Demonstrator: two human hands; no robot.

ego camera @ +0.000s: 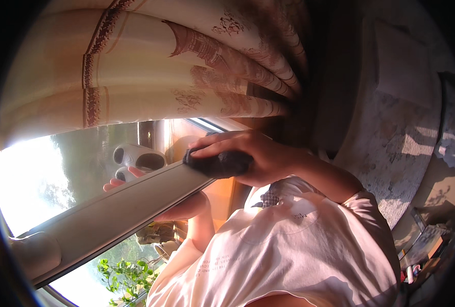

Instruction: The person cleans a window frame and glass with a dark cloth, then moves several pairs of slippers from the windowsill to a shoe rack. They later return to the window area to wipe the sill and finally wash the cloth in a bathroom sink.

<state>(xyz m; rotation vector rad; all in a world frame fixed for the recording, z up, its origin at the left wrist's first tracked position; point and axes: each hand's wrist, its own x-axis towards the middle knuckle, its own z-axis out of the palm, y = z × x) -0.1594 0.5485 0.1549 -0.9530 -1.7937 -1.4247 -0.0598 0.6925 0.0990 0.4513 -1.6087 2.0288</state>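
Observation:
A pale window sash frame (123, 213) runs diagonally before me, with glass on its far side. My right hand (265, 157) presses a dark grey cloth (223, 163) onto the upper right end of this frame. The cloth is bunched under my fingers and wraps over the frame's edge. My left hand (187, 206) grips the frame lower down. Its palm is on the near side, and its fingertips show beyond the far edge; the frame hides the rest. Close to the left rim, a blurred window handle (37, 251) sits on the frame.
A patterned curtain (143, 69) hangs across the top. White rounded objects (139, 157) with dark openings appear beyond the frame. A leafy green plant (127, 276) stands below it. To the right are a surface with a patterned cover (388, 153) and a cluttered shelf (427, 253).

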